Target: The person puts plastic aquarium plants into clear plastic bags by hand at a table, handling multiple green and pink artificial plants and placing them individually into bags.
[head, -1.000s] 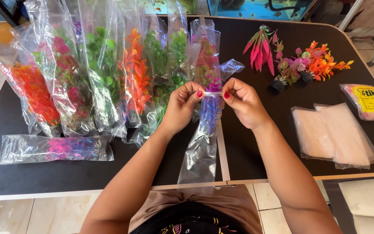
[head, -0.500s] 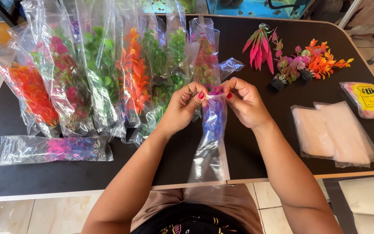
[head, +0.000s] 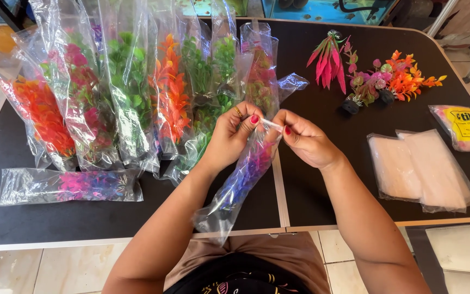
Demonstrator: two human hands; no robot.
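My left hand (head: 235, 133) and my right hand (head: 303, 139) pinch the top edge of a long clear plastic bag (head: 234, 188) between them. Inside the bag lies a blue and pink artificial plant. The bag hangs down from my fingers toward the table's front edge, tilted to the left. Both hands are over the middle of the black table (head: 311, 196).
Several bagged artificial plants (head: 131, 98) in orange, green and pink lie in a row at the left. One bagged pink plant (head: 69, 185) lies crosswise near the front. Loose plants (head: 376, 73) sit at the back right, with flat empty bags (head: 420, 169) and a yellow-labelled packet (head: 463, 126).
The bag's lower end has swung left and its top has been drawn tighter between my fingers. My hands have stayed in about the same place.
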